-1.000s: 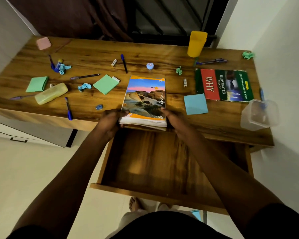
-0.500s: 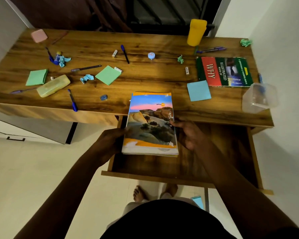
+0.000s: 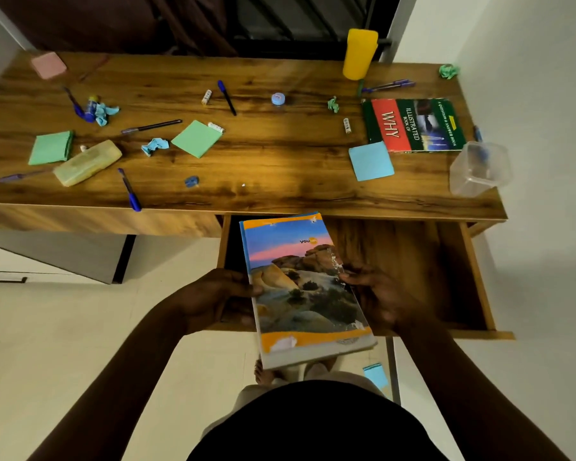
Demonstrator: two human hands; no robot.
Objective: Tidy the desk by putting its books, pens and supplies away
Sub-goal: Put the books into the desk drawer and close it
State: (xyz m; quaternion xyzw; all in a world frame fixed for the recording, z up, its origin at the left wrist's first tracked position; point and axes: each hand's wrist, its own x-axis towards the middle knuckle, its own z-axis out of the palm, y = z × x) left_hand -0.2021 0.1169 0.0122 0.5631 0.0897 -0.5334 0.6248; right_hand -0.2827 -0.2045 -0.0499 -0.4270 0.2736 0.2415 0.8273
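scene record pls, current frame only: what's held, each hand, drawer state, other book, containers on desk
held: landscape-cover book, gripped at both long edges, over the drawer's left part
left hand: on book's left edge
right hand: on book's right edge
drawer: pulled open, visible interior bare
other book: green and red WHY book, flat on desk, right side
containers: yellow cup at back edge; clear tub at right edge; yellowish pencil case on the left

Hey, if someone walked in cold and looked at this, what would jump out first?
Probably the bright landscape-cover book, held at its sides by the left hand and right hand over the open drawer. After that, the tall yellow cup at the desk's back edge, and the red-and-green WHY book lying flat on the right.
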